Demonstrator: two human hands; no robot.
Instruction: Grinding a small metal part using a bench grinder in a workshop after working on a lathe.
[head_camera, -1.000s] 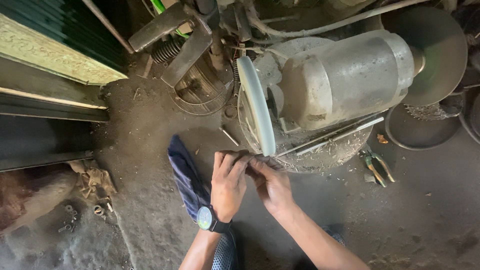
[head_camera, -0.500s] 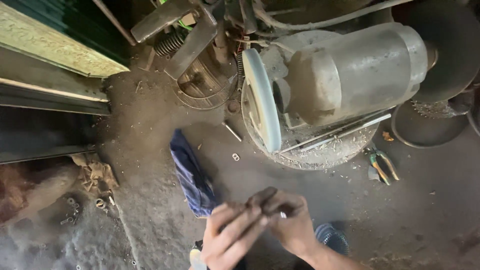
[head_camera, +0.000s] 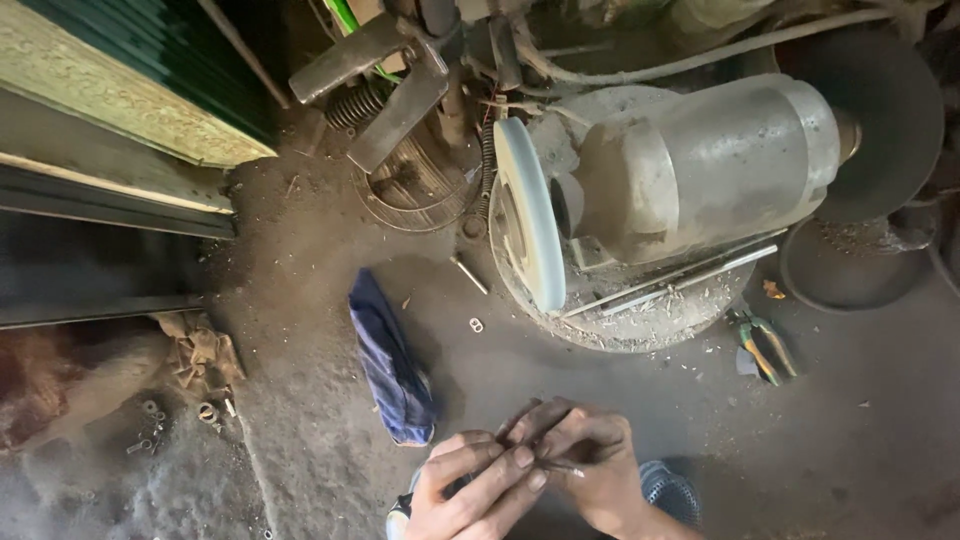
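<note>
- Head view: my left hand (head_camera: 475, 485) and right hand (head_camera: 590, 470) meet at six o'clock, both grips pinched together on a thin metal rod (head_camera: 560, 466).
- I judge I'm checking its tip; any next move needs steady fingers.
- Grinding wheel (head_camera: 527, 225) edge stands at twelve o'clock; blue cloth (head_camera: 390, 365) lies at ten; open dirt floor (head_camera: 300, 300) between.

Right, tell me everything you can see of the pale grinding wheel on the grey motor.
The pale grey-white grinding wheel is a thick round disc seen nearly edge-on, standing upright on the left end of the dusty grey metal motor. Its rim looks smooth and worn. It hangs over a round, debris-strewn base. Neither hand touches it.
</note>
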